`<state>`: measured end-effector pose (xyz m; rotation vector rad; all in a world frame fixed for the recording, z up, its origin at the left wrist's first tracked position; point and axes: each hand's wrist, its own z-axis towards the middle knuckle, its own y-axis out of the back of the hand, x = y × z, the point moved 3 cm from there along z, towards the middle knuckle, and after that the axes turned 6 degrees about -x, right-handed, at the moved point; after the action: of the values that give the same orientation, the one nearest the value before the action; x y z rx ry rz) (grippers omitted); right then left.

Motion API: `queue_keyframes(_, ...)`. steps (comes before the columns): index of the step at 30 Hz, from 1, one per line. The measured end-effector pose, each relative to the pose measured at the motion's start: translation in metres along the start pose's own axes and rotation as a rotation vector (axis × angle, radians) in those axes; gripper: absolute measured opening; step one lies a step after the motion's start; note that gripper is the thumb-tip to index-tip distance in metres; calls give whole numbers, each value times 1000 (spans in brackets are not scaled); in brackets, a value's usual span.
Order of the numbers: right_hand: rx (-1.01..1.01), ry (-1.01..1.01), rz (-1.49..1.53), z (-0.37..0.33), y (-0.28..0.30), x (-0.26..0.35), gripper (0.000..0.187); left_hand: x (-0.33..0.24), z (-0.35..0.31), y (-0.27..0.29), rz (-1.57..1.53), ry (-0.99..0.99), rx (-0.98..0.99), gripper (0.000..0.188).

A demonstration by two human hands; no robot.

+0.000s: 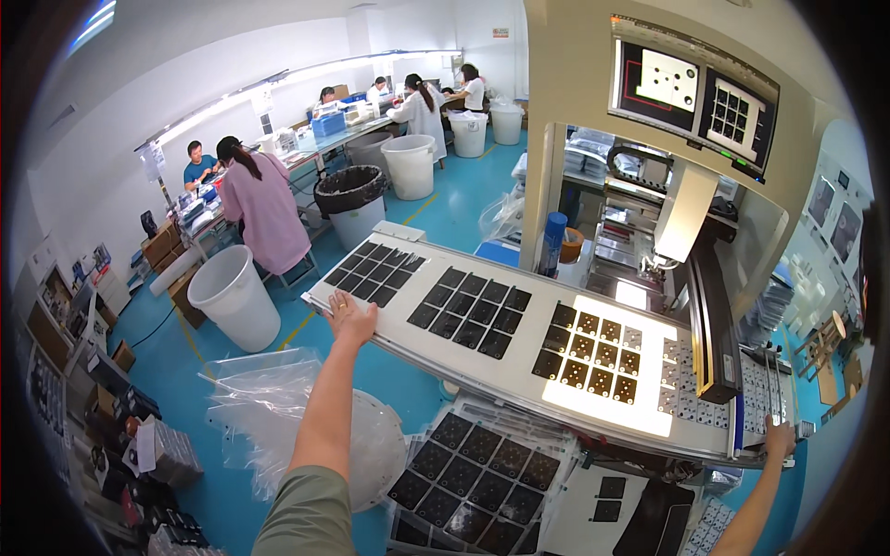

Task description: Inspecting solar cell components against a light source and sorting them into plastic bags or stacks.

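Observation:
My left hand lies at the near left corner of a long pale machine bed, fingers apart and resting on its edge beside a sheet of black square pieces. Farther along sit a second black sheet and a third one, partly brightly lit. At the right end of the bed, my right hand is closed at the edge, close to thin metal rods. What its fingers hold is too small to make out. Pale sheets with dark dots lie near the dark gantry beam.
A beige machine housing with a screen rises behind the bed. Stacked black sheets and clear plastic film sit below it. White bins stand on the blue floor to the left. Several people work at a long bench beyond.

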<state>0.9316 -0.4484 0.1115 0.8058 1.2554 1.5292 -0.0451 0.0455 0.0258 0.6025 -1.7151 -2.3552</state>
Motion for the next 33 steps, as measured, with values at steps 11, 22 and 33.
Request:
queue_keyframes(11, -16, -28, 21, -16, 13, 7, 79, -22, -20, 10, 5, -137, -102, 99)
queue_keyframes(22, -36, -53, -19, -24, 28, 7, 77, -229, -313, 192, -787, -1236, 299, 51)
queue_keyframes(33, 58, -44, 40, -12, 28, 3, 84, -271, -549, 89, -632, -2103, 764, 39)
